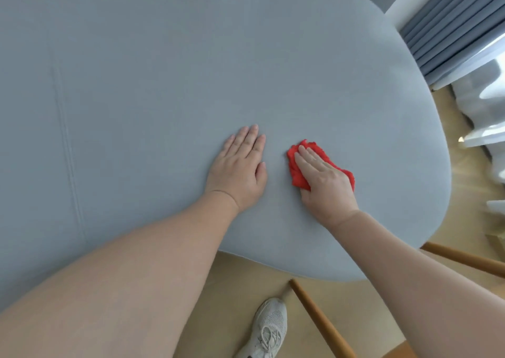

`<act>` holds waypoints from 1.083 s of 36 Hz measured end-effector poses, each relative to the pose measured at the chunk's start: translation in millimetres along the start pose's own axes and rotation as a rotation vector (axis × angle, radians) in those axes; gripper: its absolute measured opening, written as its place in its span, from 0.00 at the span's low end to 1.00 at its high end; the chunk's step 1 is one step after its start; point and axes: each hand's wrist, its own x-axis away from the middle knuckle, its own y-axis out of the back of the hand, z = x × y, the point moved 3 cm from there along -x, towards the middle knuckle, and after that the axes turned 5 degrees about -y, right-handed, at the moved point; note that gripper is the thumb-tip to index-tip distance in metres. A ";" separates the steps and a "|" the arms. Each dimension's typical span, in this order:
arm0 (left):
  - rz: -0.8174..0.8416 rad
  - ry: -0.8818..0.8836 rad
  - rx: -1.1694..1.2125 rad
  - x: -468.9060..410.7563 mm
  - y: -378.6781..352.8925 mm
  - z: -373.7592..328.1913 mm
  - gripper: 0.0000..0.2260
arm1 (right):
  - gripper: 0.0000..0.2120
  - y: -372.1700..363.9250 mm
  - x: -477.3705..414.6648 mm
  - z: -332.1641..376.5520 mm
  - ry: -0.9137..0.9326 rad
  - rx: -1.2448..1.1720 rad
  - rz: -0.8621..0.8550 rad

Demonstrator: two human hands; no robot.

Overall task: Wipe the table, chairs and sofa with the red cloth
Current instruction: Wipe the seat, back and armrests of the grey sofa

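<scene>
The grey-blue padded surface (164, 84) lies flat and open far ahead, to the left and out to its rounded right end — only a shallow seam (68, 152) crosses it at the left. The nearest thing in the way is the left hand (240, 166), flat on the surface just beside the red cloth (296, 177) under the right hand (325, 185), a narrow strip of fabric free between them. Off the near edge two slanted wooden legs (319, 319) and a white shoe (269, 327) stand on the floor (246, 275), and past the right end are a grey curtain (448, 29) and white shapes (486, 106) too blurred to name
</scene>
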 end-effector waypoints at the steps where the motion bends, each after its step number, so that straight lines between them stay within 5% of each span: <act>1: 0.012 -0.010 0.015 0.5 1.3 1.7 0.26 | 0.30 -1.6 3.9 5.5 0.000 -0.006 0.000; 15: 0.003 0.138 -0.031 140.7 81.8 120.0 0.24 | 0.26 -20.2 22.5 73.1 -0.266 -0.247 -0.006; 27: -0.074 0.281 -0.015 182.5 122.2 195.8 0.23 | 0.22 -9.1 -33.2 195.3 -0.017 -0.534 0.036; 39: -0.128 0.220 0.011 130.4 131.6 238.6 0.24 | 0.21 12.1 -116.1 227.8 0.022 -0.362 -0.010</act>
